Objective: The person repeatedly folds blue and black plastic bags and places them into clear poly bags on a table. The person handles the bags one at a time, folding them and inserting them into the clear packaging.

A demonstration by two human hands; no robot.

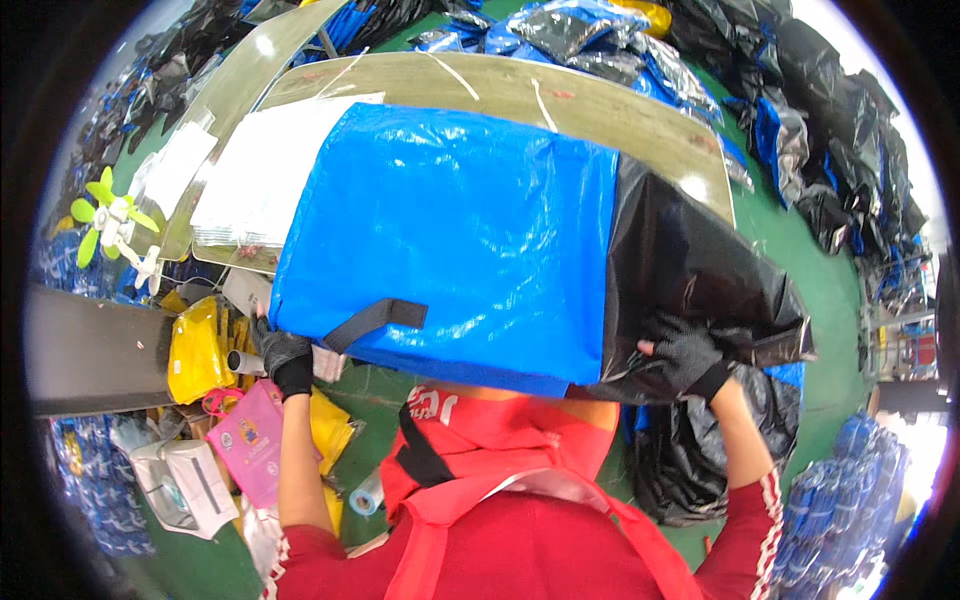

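Note:
A large blue woven-plastic bag [450, 220] with a black strap [375, 320] lies across the table in front of me. Black plastic bag material [680, 250] covers its right end and trails off to the right in loose folds. My left hand [283, 355], in a dark fingerless glove, grips the near left corner of the blue bag; part of its fingers is hidden by the edge. Over at the near right, my gloved right hand [685, 355] is closed on the black plastic, thumb toward the blue bag.
White sheets [270, 170] are stacked on the table [640, 110] at the left. A small green-bladed fan [112, 218] stands beside them. Yellow packages [200, 350] and a pink bag [250, 440] are at my lower left. Black plastic [680, 465] hangs below my right forearm; blue bundles [840, 500] lie farther right.

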